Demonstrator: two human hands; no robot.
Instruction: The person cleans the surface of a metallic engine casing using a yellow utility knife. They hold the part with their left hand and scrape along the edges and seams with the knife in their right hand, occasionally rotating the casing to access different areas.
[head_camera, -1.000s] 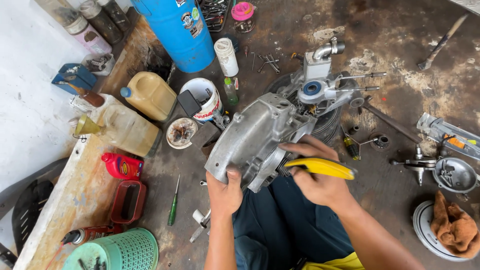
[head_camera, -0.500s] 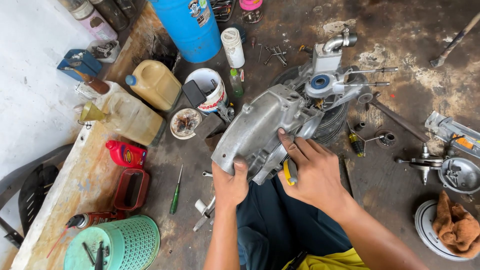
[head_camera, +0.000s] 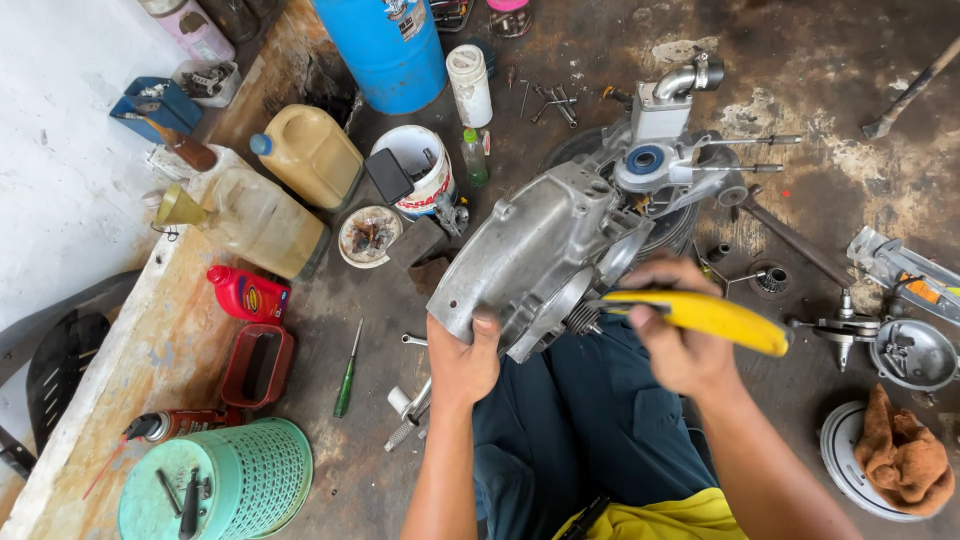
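— What's the ground like on my feed?

— I see a dark, oil-stained concrete floor (head_camera: 820, 80), blotched with pale worn patches. Along the left runs a raised, rust-streaked ledge (head_camera: 150, 350).

— And beyond that?

— A whitewashed surface (head_camera: 60, 150), scuffed and grey in spots, fills the left edge. From here the light looks soft, even daylight, with only faint shadows.
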